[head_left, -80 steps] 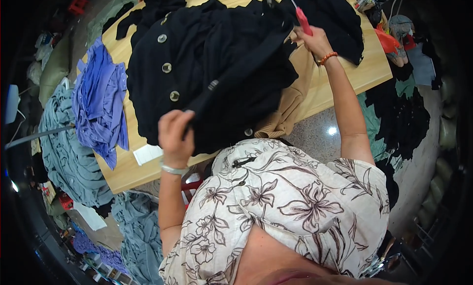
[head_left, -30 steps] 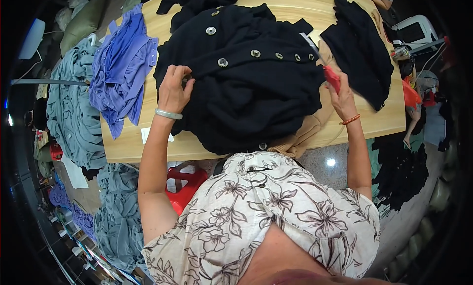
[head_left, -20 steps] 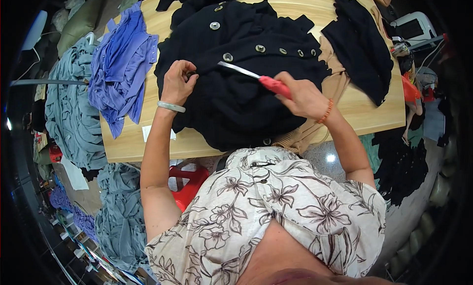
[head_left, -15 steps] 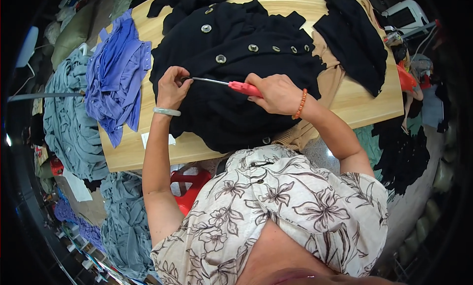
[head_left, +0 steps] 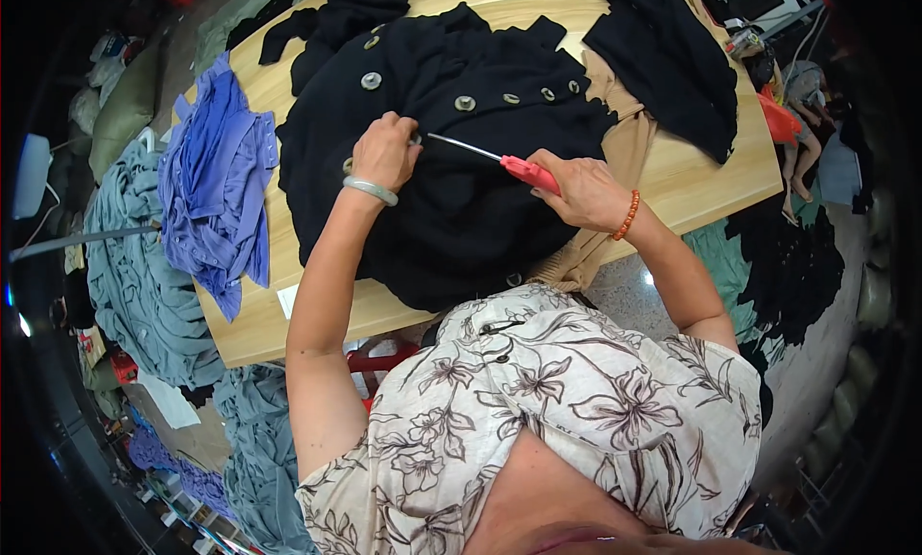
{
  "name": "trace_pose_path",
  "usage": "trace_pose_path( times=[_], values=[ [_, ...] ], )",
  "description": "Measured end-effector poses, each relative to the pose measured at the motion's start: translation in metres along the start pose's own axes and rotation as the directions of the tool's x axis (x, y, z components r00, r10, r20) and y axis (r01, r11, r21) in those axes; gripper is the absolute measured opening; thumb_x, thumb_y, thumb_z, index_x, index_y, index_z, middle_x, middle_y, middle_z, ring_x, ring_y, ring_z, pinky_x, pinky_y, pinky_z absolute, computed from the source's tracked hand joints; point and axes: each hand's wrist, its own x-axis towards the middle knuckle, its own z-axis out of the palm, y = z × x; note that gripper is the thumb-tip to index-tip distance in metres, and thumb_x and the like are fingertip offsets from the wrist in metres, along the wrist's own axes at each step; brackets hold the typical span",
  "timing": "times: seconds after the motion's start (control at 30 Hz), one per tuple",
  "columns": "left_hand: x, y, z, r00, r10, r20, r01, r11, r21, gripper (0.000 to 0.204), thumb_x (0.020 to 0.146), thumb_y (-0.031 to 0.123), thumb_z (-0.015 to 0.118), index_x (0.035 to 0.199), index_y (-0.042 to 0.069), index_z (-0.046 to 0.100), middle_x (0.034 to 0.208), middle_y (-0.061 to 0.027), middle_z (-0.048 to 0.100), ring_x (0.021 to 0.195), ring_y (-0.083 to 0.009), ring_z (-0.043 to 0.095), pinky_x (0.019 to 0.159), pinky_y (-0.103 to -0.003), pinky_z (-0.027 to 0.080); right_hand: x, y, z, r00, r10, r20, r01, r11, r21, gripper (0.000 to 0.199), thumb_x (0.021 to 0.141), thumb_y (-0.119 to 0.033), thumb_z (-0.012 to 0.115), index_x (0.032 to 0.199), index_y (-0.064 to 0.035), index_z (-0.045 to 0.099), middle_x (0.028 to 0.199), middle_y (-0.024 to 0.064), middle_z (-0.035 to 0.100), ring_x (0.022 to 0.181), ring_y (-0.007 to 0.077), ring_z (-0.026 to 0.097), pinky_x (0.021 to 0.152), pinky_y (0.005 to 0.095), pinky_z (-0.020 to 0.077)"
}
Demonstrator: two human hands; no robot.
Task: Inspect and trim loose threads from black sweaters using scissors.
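Observation:
A black knitted garment [head_left: 461,200] with a row of large shiny buttons is spread over the wooden table [head_left: 706,195]. Thumb and fingers of my left hand [head_left: 384,154] pinch one of its buttons [head_left: 415,139]. In my right hand [head_left: 588,192] is a red-handled tool [head_left: 528,173] with a long thin metal shaft. The shaft's tip points left, a short gap from the pinched button. More buttons show beyond my hands, such as a round one [head_left: 465,104].
Purple garments [head_left: 216,171] lie on the table's left side, with grey-green cloth [head_left: 144,257] hanging past them. Another black piece [head_left: 663,65] lies at the right, next to tan knitwear [head_left: 624,123]. A red stool [head_left: 379,361] stands under the near edge.
My left hand has moved right along the black garment to another button. My right hand has shifted right and nearer, drawing the tool's tip away from my left fingers.

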Motion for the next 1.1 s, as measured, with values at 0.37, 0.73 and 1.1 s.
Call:
trace_pose_path(
  times=[0.37,0.73,1.1],
  values=[
    [0.013,-0.002,-0.008,0.979,-0.118,0.165,0.169,0.924,-0.342,0.015,0.078,0.005,0.067,0.093,0.005,0.064,0.079,-0.0083,0.066,0.076,-0.0248,0.065,0.070,-0.036,0.050,-0.007,0.009,0.014,0.996,-0.042,-0.078,0.058,0.977,0.207,0.023,0.089,-0.018,0.059,0.111,-0.0103,0.055,0.081,0.0157,0.066,0.081,0.0368,0.065,0.074,0.0466,0.0496],
    [0.049,0.051,0.009,0.997,0.073,-0.013,-0.074,0.976,-0.203,0.044,0.076,0.006,0.074,0.118,0.010,0.061,0.104,-0.0105,0.053,0.080,-0.0257,0.060,0.070,-0.036,0.052,-0.040,0.054,0.015,0.977,0.147,-0.153,-0.106,0.963,0.246,0.031,0.089,-0.013,0.062,0.119,-0.0133,0.053,0.093,0.0140,0.063,0.087,0.0357,0.062,0.076,0.0429,0.0493],
    [0.057,0.056,0.022,0.993,0.108,-0.044,-0.108,0.994,-0.018,0.034,0.078,0.006,0.067,0.112,0.008,0.064,0.106,-0.0151,0.051,0.093,-0.0306,0.058,0.074,-0.039,0.053,-0.051,0.075,0.030,0.965,0.221,-0.144,-0.178,0.947,0.266,0.031,0.089,-0.011,0.060,0.119,-0.0115,0.052,0.094,0.0161,0.062,0.089,0.0370,0.060,0.078,0.0442,0.0478]
  ],
)
